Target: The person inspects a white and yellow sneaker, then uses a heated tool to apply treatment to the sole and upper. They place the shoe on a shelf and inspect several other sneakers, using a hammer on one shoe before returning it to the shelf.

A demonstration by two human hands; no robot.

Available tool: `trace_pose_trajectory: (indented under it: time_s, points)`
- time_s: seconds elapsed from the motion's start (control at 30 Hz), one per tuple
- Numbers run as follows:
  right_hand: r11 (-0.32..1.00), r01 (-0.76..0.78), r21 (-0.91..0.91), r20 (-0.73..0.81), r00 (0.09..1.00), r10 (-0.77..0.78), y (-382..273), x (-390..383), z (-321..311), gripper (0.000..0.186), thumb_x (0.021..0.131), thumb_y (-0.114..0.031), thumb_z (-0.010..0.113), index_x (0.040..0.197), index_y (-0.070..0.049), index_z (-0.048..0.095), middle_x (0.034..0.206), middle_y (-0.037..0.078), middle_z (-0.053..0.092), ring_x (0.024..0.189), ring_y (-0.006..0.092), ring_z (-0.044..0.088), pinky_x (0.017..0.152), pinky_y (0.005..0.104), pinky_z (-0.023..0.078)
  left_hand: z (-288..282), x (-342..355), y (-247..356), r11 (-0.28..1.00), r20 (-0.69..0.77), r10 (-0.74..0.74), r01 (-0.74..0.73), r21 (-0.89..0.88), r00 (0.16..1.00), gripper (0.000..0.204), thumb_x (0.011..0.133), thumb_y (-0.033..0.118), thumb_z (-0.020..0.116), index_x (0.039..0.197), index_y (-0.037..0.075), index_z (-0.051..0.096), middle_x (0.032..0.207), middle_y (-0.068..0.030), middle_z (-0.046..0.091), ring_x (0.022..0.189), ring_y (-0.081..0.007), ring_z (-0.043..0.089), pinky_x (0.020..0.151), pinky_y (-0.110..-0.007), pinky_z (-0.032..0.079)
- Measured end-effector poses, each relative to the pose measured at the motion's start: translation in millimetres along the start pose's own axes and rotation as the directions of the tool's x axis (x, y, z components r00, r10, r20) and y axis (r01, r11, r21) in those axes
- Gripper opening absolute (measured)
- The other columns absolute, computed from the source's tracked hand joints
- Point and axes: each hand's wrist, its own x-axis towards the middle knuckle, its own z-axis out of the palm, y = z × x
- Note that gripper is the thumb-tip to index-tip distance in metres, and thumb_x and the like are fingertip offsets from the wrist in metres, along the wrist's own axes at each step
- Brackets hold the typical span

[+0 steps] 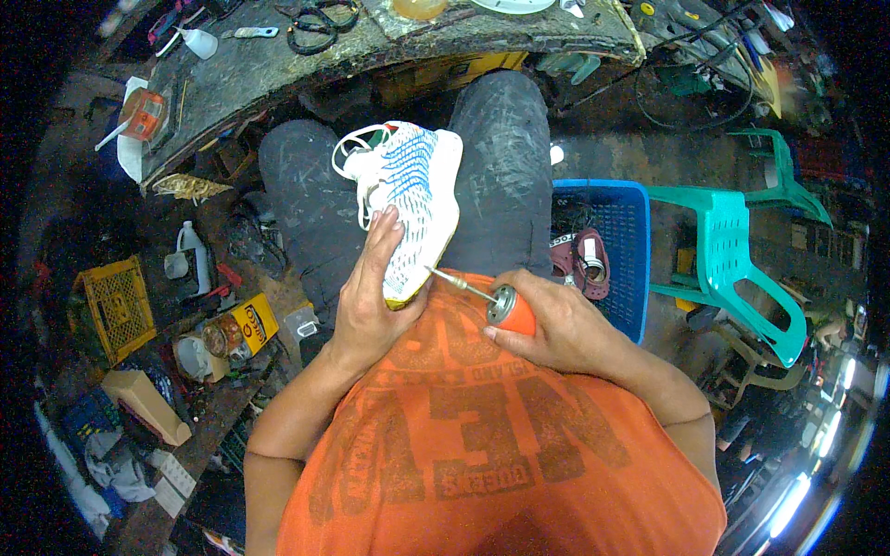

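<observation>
Head view: shoe (423, 206) extends forward from left grip (369, 295).

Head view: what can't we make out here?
- White shoe: part near the heel, covered by the left hand, head view.
- Orange-handled tool: back of handle, behind the right hand, head view; tip contact too small to tell.
- White round item: cut off by head view's top edge.

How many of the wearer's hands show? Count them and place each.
2: the left hand holds the near end of the white-and-blue shoe; the right hand grips the orange-handled tool.
</observation>
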Motion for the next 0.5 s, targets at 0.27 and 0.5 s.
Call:
trace_pose_trajectory:
  time_s: [0.27, 0.5]
  points:
    - [0.999, 0.032, 0.018, -0.053, 0.998, -0.031, 2.0, 0.0, 4.4, 0.049, 0.091, -0.031, 0.078, 0.125, -0.003, 0.056, 0.107, 0.019, 0.069, 0.097, 0.0409, 0.071, 0.083, 0.0473, 0.057, 0.5, -0.6, -0.6, 1.0, -0.003, 0.016, -0.016, 0.015, 1.0, 0.086, 0.072, 0.001, 0.088, 0.147, 0.002, 0.047, 0.153, -0.0261, 0.05, 0.144, -0.0391, 0.048, 0.117, -0.046, 0.044]
    - [0.991, -0.128, 0.04, 0.023, 0.992, 0.127, 3.0, 1.1, -1.4, 0.049, 0.091, -0.031, 0.078, 0.125, -0.004, 0.056, 0.108, 0.019, 0.069, 0.098, 0.0404, 0.071, 0.084, 0.0468, 0.056, 0.6, -0.6, 0.6, 1.0, -0.01, 0.01, -0.01, -0.006, 1.0, 0.083, 0.072, 0.0, 0.087, 0.146, 0.001, 0.048, 0.153, -0.0261, 0.05, 0.144, -0.0393, 0.049, 0.117, -0.046, 0.044]
